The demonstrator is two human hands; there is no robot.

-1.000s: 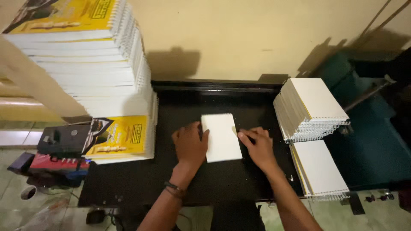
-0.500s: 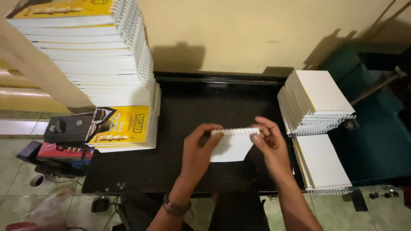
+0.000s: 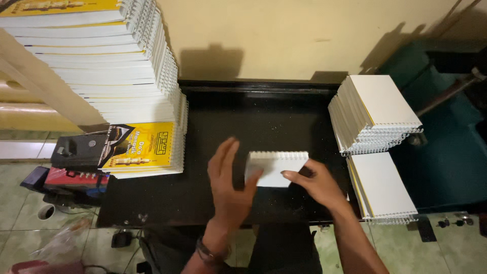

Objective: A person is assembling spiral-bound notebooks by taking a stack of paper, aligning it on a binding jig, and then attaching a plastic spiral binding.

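white spiral notebook (image 3: pixel 276 168) turned; right hand (image 3: pixel 315 183) gripping.

We see a black table (image 3: pixel 213 203) against a cream wall (image 3: pixel 284 35). On the table's left end rises a tall stack of yellow-covered spiral books (image 3: pixel 111 71); on its right end sit two stacks of white spiral pads (image 3: pixel 375 111). Left of the table, a black device (image 3: pixel 76 149) rests over a red box (image 3: pixel 71 178).
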